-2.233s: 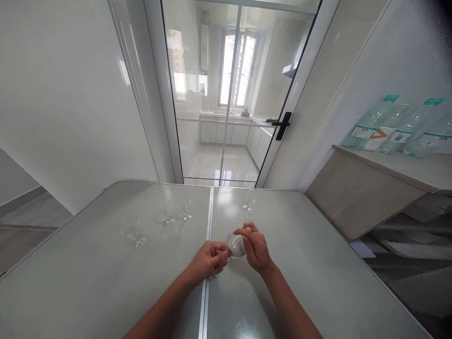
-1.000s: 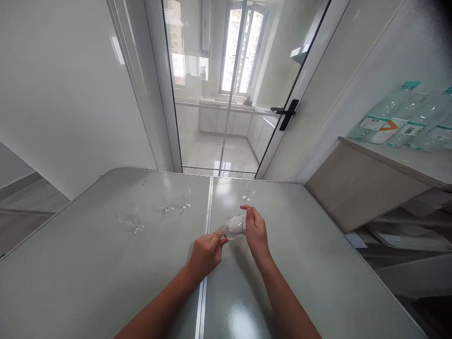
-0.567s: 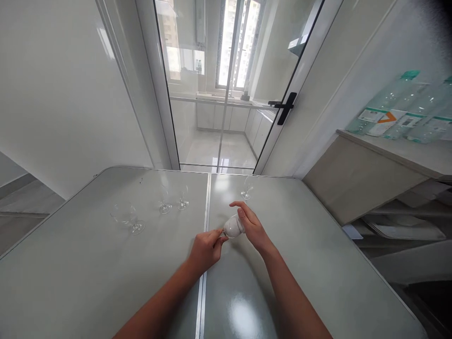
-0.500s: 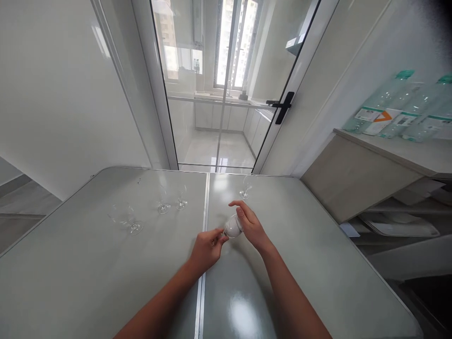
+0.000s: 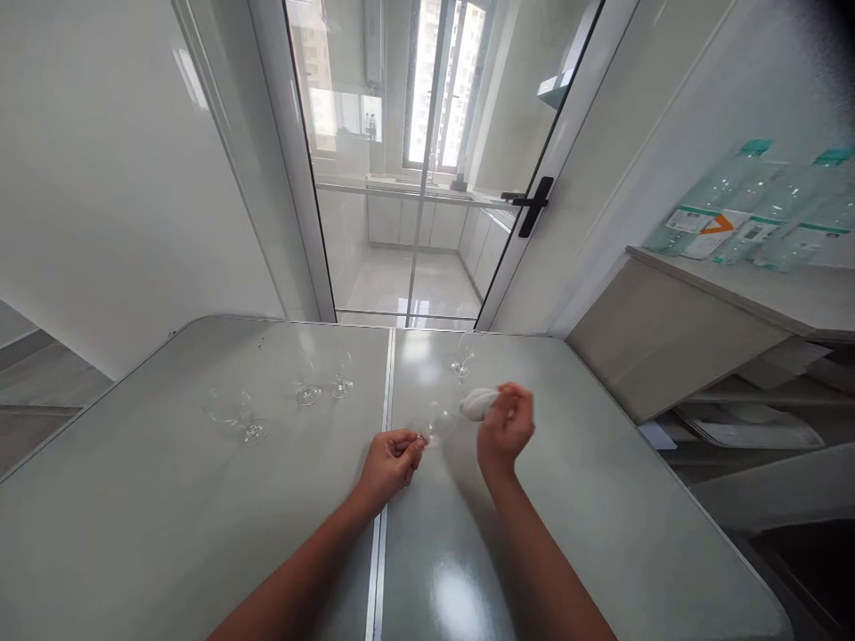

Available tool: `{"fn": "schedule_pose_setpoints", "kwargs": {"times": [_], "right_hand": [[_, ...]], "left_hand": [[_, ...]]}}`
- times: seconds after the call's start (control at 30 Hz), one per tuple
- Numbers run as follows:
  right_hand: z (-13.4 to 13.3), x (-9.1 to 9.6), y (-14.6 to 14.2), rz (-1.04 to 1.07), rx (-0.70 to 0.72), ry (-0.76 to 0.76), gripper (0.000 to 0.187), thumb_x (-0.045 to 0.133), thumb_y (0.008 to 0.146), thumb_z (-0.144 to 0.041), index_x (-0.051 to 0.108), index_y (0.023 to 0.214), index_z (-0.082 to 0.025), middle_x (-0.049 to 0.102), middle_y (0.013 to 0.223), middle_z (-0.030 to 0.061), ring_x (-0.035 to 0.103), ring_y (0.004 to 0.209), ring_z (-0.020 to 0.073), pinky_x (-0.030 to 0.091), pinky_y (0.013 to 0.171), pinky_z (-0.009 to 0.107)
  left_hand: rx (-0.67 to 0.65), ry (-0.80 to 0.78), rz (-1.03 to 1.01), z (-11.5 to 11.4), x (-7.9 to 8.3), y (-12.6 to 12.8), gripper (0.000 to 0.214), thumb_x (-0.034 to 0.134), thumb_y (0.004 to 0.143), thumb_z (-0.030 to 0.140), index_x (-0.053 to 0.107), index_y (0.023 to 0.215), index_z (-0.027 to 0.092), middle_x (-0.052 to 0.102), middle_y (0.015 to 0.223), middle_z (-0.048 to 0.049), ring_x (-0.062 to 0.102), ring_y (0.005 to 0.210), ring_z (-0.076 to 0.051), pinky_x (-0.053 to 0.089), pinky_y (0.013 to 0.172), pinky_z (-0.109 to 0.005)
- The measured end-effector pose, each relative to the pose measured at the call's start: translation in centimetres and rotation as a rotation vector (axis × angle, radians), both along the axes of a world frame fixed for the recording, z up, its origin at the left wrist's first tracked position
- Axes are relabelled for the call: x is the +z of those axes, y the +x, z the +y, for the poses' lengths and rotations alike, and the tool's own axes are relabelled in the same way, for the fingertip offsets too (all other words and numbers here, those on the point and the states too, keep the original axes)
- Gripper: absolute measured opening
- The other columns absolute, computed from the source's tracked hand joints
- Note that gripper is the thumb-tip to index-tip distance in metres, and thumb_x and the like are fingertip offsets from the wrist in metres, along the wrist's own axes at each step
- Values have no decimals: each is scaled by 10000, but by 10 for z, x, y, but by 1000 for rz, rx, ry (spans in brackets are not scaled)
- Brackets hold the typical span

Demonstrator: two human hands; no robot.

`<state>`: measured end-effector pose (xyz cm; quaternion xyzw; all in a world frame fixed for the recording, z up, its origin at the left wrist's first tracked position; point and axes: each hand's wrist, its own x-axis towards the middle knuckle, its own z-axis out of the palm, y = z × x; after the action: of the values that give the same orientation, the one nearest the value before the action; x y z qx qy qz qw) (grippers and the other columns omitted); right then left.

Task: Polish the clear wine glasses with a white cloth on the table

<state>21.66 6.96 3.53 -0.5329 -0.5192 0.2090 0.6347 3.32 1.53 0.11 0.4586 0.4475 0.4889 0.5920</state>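
My left hand (image 5: 389, 463) is closed around the stem end of a clear stemmed glass (image 5: 441, 427), which lies tilted with its bowl toward the right. To the right of that bowl, my right hand (image 5: 506, 429) grips a bunched white cloth (image 5: 476, 404), now outside the glass and apart from it. Another stemmed glass (image 5: 460, 367) stands beyond my hands, near the table's far edge. On the left half of the table are more clear glasses: one nearest me (image 5: 252, 433), another (image 5: 308, 393) and a third (image 5: 342, 386).
The grey-green table (image 5: 166, 534) has a metal seam (image 5: 380, 543) down its middle. A glass door with a black handle (image 5: 534, 206) is behind it. At right, plastic bottles (image 5: 741, 223) stand on a shelf unit (image 5: 695, 329) beside the table edge.
My right hand has drawn the white cloth out of the glass bowl and moved right with it. My left hand keeps hold of the glass in nearly the same place.
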Motion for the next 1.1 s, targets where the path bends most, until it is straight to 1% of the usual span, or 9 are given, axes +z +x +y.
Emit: {"fn": "schedule_pose_setpoints", "kwargs": {"times": [0.1, 0.2, 0.33, 0.47, 0.57, 0.7, 0.93, 1.03, 1.1], "right_hand": [[13, -7, -7, 371, -114, -66, 421, 427, 969, -642, 529, 955, -233, 596, 802, 17, 584, 699, 186, 452, 593, 284], [13, -12, -32, 653, 197, -248, 502, 476, 899, -728, 534, 855, -232, 621, 745, 10, 608, 661, 188, 518, 602, 317], [-4, -5, -57, 686, 631, -379, 606, 304, 947, -749, 590, 897, -217, 674, 818, 80, 652, 744, 241, 535, 573, 361], [-17, 1, -62, 593, 838, -408, 354, 516, 957, -604, 521, 957, -250, 614, 782, 12, 596, 620, 190, 478, 472, 303], [-18, -3, -61, 562, 873, -399, 341, 643, 922, -521, 453, 1077, -284, 582, 775, -54, 508, 513, 124, 442, 442, 252], [-17, -3, -58, 455, 864, -395, 651, 772, 828, -453, 414, 1343, -280, 639, 898, -15, 573, 643, 143, 499, 525, 258], [-13, 1, -50, 345, 854, -506, 419, 818, 768, -437, 664, 1046, -164, 711, 866, 53, 657, 754, 201, 533, 669, 304], [-10, -9, -51, 308, 893, -514, 354, 782, 803, -443, 669, 974, -154, 657, 679, 10, 599, 609, 173, 497, 620, 307], [-8, -16, -51, 248, 838, -467, 334, 788, 795, -426, 675, 946, -150, 656, 693, 10, 578, 618, 166, 472, 621, 296]], "left_hand": [[129, 74, -99, 5, 1, -3, 387, 718, 843, 509, 669, 946, 139, 586, 671, 15, 503, 518, -81, 396, 514, -208], [134, 104, -160, 7, 3, -1, 388, 755, 824, 473, 663, 1019, 150, 673, 823, -36, 612, 679, -128, 486, 682, -259], [104, 101, -148, 6, 3, 1, 344, 748, 832, 477, 675, 885, 145, 661, 737, -27, 603, 673, -136, 466, 680, -255], [105, 132, -112, 7, 2, -3, 418, 648, 906, 499, 624, 682, 146, 593, 629, -11, 549, 629, -125, 435, 643, -243], [120, 129, -2, 5, -1, -4, 443, 633, 906, 516, 619, 660, 148, 592, 611, -14, 528, 589, -126, 410, 590, -241], [247, 174, 135, 0, -2, 1, 435, 660, 874, 530, 635, 662, 152, 599, 615, -15, 511, 585, -129, 385, 581, -239], [18, -55, -410, 2, 8, 3, 395, 782, 769, 429, 558, 608, 146, 447, 564, 41, 386, 523, -80, 323, 548, -225], [68, -48, -380, 4, 3, 1, 387, 779, 780, 441, 610, 616, 134, 499, 580, 19, 429, 557, -92, 343, 574, -231], [138, -26, -293, 5, -3, 0, 397, 783, 775, 465, 653, 623, 122, 550, 601, -1, 468, 589, -103, 354, 595, -232]]}}
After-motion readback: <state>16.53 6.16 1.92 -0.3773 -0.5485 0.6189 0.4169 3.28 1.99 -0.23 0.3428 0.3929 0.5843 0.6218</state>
